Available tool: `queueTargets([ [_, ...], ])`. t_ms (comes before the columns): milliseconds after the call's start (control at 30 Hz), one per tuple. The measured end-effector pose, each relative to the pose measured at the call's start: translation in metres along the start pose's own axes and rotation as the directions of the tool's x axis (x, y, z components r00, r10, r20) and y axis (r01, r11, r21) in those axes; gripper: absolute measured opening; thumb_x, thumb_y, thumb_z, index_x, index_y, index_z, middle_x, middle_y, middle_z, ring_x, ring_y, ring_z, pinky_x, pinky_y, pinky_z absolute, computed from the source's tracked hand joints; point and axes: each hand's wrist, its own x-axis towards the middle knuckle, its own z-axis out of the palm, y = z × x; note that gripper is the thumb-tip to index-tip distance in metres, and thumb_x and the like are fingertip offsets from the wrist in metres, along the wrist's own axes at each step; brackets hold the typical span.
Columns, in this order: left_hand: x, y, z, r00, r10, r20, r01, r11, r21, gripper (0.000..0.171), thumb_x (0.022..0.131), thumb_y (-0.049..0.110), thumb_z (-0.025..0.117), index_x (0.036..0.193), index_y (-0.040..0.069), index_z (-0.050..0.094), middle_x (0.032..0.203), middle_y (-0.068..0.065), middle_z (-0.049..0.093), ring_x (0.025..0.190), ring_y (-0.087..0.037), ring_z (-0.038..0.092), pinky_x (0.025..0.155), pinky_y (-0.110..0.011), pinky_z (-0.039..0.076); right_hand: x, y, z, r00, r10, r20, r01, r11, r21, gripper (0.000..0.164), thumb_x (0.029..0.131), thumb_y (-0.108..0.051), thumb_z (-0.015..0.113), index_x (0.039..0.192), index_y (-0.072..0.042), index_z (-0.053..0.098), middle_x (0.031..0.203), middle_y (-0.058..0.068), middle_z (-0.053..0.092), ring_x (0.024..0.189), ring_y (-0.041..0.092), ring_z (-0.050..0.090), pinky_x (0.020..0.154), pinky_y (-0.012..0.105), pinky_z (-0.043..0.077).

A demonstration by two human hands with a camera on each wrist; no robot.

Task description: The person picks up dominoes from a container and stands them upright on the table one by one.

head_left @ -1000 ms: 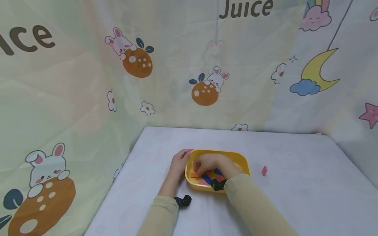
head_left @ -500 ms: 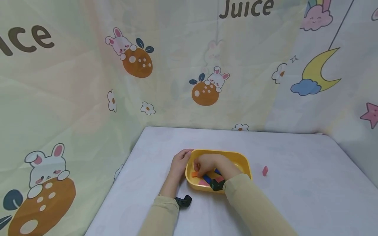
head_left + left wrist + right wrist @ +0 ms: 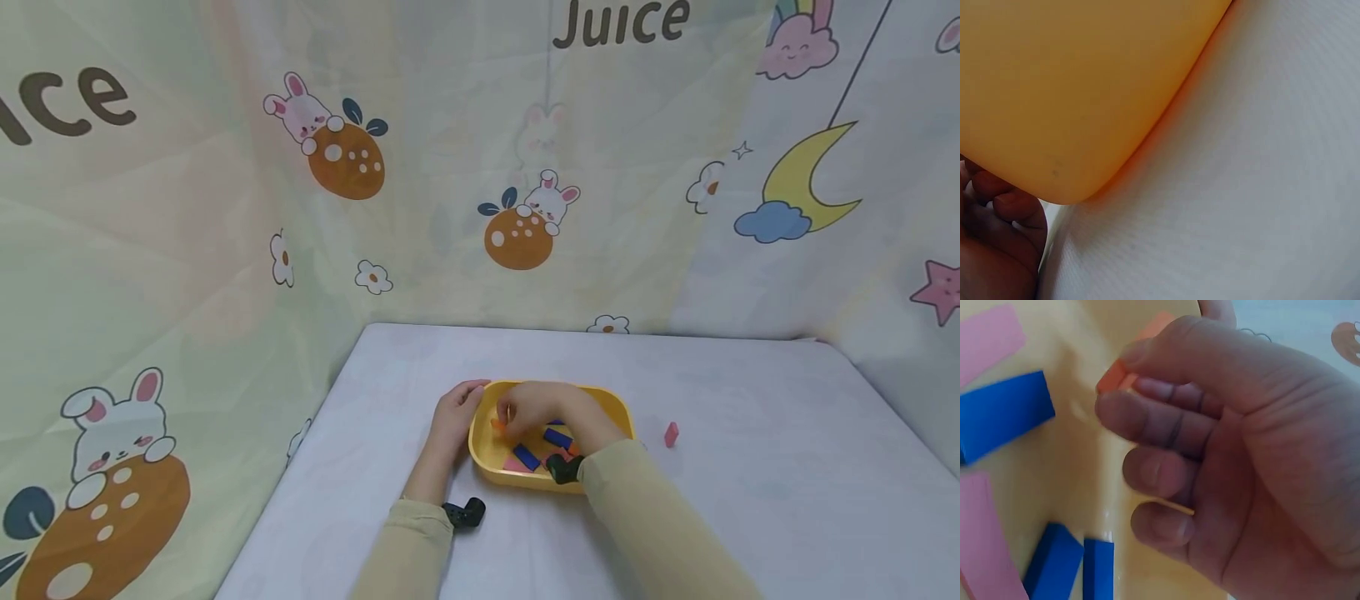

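A yellow tray (image 3: 491,477) holding several small blocks sits on the white table. My left hand (image 3: 454,414) holds the tray at its left end; in the left wrist view its curled fingers (image 3: 1019,209) meet the tray's wall (image 3: 1072,125). Inside the tray, my right hand (image 3: 538,407) pinches an orange block (image 3: 1111,376) between thumb and index finger. Its other fingers are loosely curled. Blue blocks (image 3: 1010,415) and pink blocks (image 3: 982,531) lie on the tray's floor. The right hand hides part of the tray in the head view.
A pink block (image 3: 671,434) stands on the table (image 3: 750,492) to the right of the tray. Behind and to the left hangs a printed cloth (image 3: 420,167) with rabbits and oranges. Each wrist carries a small black camera (image 3: 467,512).
My right hand has risen slightly and shifted, with the orange block now between its fingers. More of the blue blocks shows beneath it. The left hand stays at the tray's end.
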Motion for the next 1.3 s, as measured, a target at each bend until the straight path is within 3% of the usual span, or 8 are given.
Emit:
queueTargets([
  [333, 0.0, -0.001, 0.002, 1.0, -0.024, 0.002, 0.025, 0.999, -0.026, 0.027, 0.098, 0.045, 0.057, 0.115, 0.03, 0.071, 0.12, 0.007, 0.07, 0.122, -0.018, 0.06, 0.106, -0.041, 0.049, -0.017, 0.007, -0.021, 0.996, -0.051, -0.066, 0.053, 0.998, 0.023, 0.017, 0.086, -0.021, 0.068, 0.102, -0.023, 0.062, 0.091, -0.003, 0.064, 0.084, 0.018, 0.059, 0.076, 0.031, 0.051],
  [567, 0.001, 0.0, 0.008, 0.999, -0.03, 0.014, 0.03, 0.999, -0.034, 0.028, 0.097, 0.047, 0.057, 0.115, 0.031, 0.071, 0.119, 0.007, 0.07, 0.121, -0.018, 0.061, 0.106, -0.042, 0.048, -0.051, 0.025, -0.04, 0.987, -0.077, -0.142, 0.084, 0.996, 0.043, 0.027, 0.088, -0.022, 0.067, 0.113, -0.016, 0.059, 0.087, -0.005, 0.064, 0.08, 0.015, 0.06, 0.075, 0.029, 0.052],
  [800, 0.0, 0.0, 0.005, 0.998, -0.063, -0.007, 0.063, 0.998, -0.03, 0.026, 0.098, 0.047, 0.055, 0.115, 0.032, 0.07, 0.119, 0.008, 0.069, 0.119, -0.017, 0.061, 0.105, -0.042, 0.05, -0.092, 0.051, -0.05, 0.952, -0.106, -0.288, 0.126, 0.991, 0.051, 0.02, 0.09, -0.018, 0.067, 0.106, -0.022, 0.057, 0.083, -0.004, 0.063, 0.078, 0.015, 0.057, 0.072, 0.028, 0.051],
  [1000, 0.0, 0.0, 0.0, 0.998, -0.056, 0.01, 0.056, 0.997, -0.044, 0.029, 0.098, 0.048, 0.054, 0.117, 0.031, 0.069, 0.122, 0.007, 0.069, 0.119, -0.017, 0.061, 0.104, -0.041, 0.051, -0.133, 0.086, -0.044, 0.922, -0.037, -0.386, 0.084, 0.991, 0.105, 0.021, 0.092, -0.014, 0.065, 0.111, -0.017, 0.056, 0.086, -0.001, 0.061, 0.08, 0.018, 0.056, 0.072, 0.025, 0.054],
  [1300, -0.001, 0.002, 0.003, 0.998, -0.068, -0.008, 0.067, 0.997, -0.036, 0.025, 0.098, 0.045, 0.056, 0.114, 0.032, 0.071, 0.12, 0.008, 0.069, 0.119, -0.018, 0.061, 0.105, -0.042, 0.05, -0.195, 0.145, -0.031, 0.867, 0.042, -0.497, 0.06, 0.98, 0.188, 0.02, 0.094, -0.014, 0.064, 0.111, -0.018, 0.056, 0.082, 0.001, 0.057, 0.073, 0.015, 0.053, 0.063, 0.023, 0.047],
])
